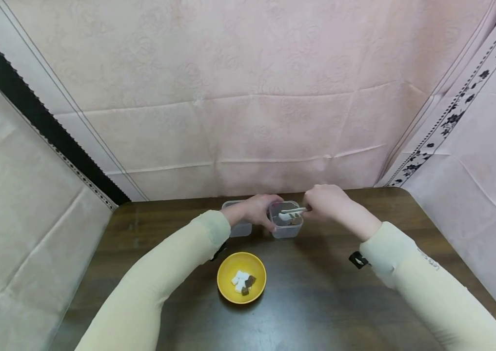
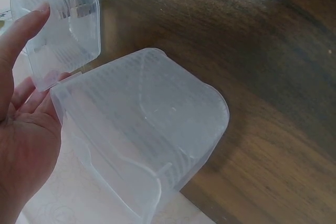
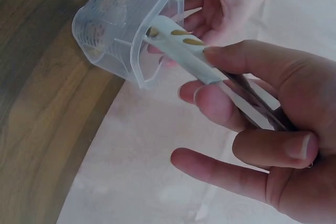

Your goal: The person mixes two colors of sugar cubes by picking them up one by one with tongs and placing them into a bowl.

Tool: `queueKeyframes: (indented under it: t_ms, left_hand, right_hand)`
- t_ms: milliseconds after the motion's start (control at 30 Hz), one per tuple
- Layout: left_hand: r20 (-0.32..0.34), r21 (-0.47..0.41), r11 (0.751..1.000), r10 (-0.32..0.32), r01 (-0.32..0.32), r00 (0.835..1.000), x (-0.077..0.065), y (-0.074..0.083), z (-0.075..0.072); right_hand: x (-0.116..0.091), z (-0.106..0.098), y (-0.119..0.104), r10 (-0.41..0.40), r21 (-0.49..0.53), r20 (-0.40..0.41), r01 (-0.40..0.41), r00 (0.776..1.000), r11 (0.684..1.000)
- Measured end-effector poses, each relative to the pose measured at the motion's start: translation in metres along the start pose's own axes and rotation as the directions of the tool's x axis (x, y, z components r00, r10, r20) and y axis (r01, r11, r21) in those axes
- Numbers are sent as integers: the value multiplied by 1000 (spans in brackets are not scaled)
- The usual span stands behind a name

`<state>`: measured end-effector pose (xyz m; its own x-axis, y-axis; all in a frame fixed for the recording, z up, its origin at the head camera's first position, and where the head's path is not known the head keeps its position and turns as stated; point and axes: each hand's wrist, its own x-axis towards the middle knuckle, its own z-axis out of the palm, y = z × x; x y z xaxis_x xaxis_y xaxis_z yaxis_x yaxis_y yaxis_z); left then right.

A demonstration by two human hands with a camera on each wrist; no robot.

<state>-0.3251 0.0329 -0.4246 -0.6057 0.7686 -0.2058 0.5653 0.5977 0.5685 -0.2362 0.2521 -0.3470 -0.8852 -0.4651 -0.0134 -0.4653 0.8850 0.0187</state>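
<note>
With thumb and fingers, my left hand (image 1: 258, 210) grips the side of a clear plastic container (image 1: 286, 230), which looks tipped in the right wrist view. Small tongs (image 3: 184, 56) with pale slotted tips and metal arms are pinched in my right hand (image 3: 262, 93). Their tips reach into the mouth of that container; whether they clasp anything cannot be told. Brownish pieces show dimly inside it. Left of it, partly behind my left hand, stands a second clear container (image 2: 142, 124). Nearer lies a yellow bowl (image 1: 226, 287) with several white cubes (image 1: 240, 280) and brown cubes (image 1: 249, 281).
The dark wooden table (image 1: 318, 302) carries the bowl in front of both containers. A pale patterned cloth (image 1: 252, 122) hangs along the table's far edge, with more cloth on both sides.
</note>
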Motion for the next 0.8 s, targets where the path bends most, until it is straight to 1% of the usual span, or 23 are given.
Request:
queueKeyframes:
  t_ms: [100, 300, 500, 800]
  left_hand:
    - [-3, 4, 1000, -1, 1, 1000, 0, -1, 0]
    - [-3, 26, 999, 19, -19, 1000, 1, -3, -1]
    - [-1, 58, 998, 34, -33, 999, 2, -4, -1]
    - [-7, 60, 998, 36, -35, 999, 1, -2, 0]
  right_hand:
    - [-7, -4, -1, -17, 19, -26, 18, 1000, 1000]
    - [-20, -11, -3, -54, 33, -63, 56, 997, 998]
    - [-31, -20, -6, -90, 58, -72, 94, 993, 994]
    - [-49, -30, -15, -149, 75, -93, 156, 985, 985]
